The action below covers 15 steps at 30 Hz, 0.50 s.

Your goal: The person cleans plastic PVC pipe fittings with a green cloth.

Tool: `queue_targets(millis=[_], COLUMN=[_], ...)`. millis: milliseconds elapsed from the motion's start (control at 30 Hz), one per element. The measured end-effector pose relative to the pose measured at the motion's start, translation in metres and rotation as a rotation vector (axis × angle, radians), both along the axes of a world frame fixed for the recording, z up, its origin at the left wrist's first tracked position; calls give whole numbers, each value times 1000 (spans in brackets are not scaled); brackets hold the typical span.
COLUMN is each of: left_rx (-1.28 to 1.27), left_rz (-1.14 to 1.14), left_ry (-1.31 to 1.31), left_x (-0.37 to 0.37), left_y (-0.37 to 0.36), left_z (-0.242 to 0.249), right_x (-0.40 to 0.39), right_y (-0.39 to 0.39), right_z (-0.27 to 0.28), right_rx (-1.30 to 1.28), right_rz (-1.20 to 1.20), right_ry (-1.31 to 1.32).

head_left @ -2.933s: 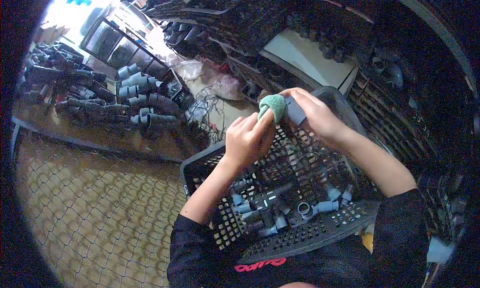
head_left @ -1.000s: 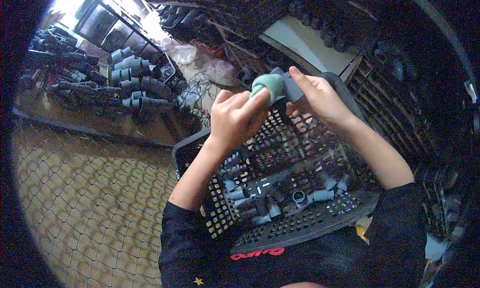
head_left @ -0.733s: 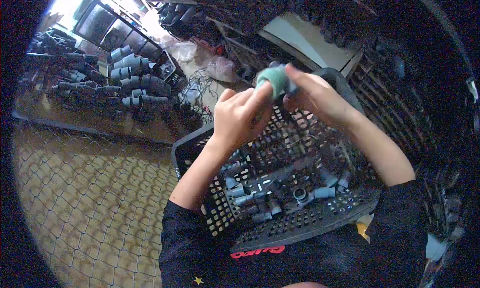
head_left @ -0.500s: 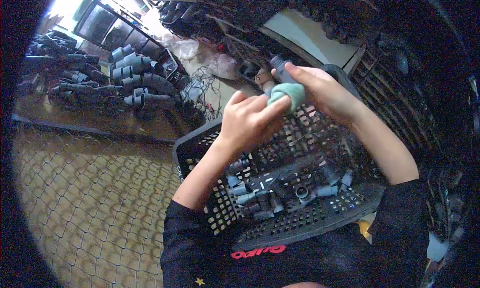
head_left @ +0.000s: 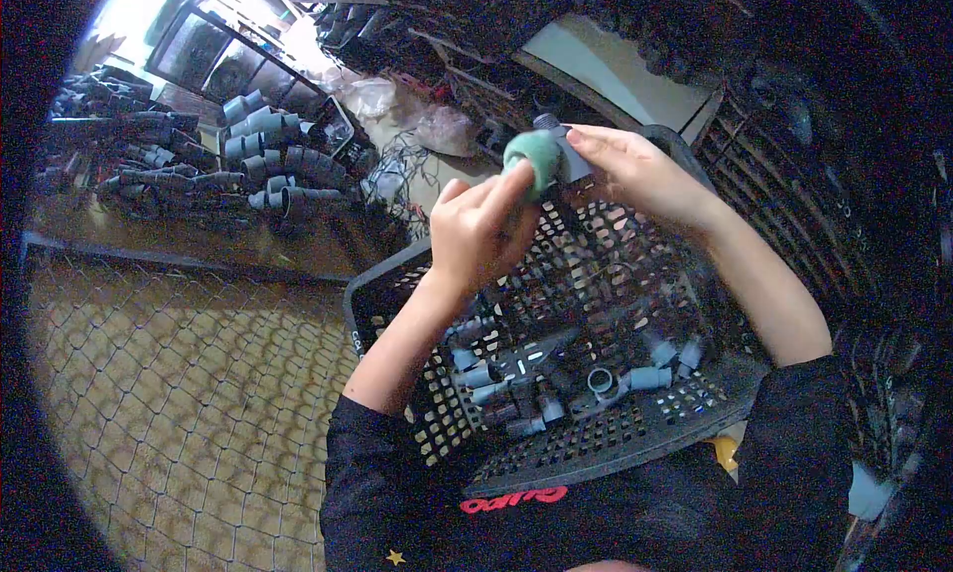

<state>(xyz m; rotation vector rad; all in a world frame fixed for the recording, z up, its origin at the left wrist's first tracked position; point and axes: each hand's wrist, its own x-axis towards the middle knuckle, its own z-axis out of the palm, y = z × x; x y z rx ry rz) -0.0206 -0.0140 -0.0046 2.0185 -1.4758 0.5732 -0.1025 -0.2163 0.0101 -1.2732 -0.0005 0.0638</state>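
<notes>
A grey plastic pipe fitting [head_left: 573, 161] with a threaded end is held over the basket by my right hand [head_left: 645, 175], thumb and fingers closed round it. Green cloth [head_left: 533, 157] is bunched about the fingertips of my left hand [head_left: 478, 226] and presses against the fitting's left side. My left hand's other fingers are curled in. Below both hands, a black perforated plastic basket [head_left: 586, 465] holds several loose grey fittings, among them a short pipe piece [head_left: 650, 377] and a ring-shaped one [head_left: 600, 381].
Grey fittings [head_left: 263, 140] are stacked on a brown table [head_left: 199, 229] at the left. Clear plastic bags [head_left: 437, 125] and tangled dark strands lie behind the basket. Chain-link mesh [head_left: 179, 403] spans the lower left. Dark ridged stacks [head_left: 794, 205] stand at the right.
My left hand and the green cloth have moved left and up, from the fitting's lower end to its side. The fitting has turned in my right hand.
</notes>
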Motion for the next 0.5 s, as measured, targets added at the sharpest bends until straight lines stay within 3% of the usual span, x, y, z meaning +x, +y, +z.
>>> queue_targets(millis=[100,167,267,367,400,500], left_rx=[96,63,-3,193,149,147], left_rz=[-76,-49,72,-74,-122,-24], left_ry=[-145,-99,-56,-87,-158,-69], left_x=[-7,-5,2,-10,-12,-5], left_y=[-1,-2,-1,3,0,4], left_z=[3,5,5,10,8,12], right_x=[2,9,5,6,7,8], right_y=[-2,-6,-8,-2,0,-4], right_z=[-4,-9,-8,-8,-9,-6], right_rx=[-38,-158,-144,-107,-89,-95], right_rz=[-23,-5,-4,-75,-104,-33], right_ry=[-30,-140,-110,-120,-120,-45])
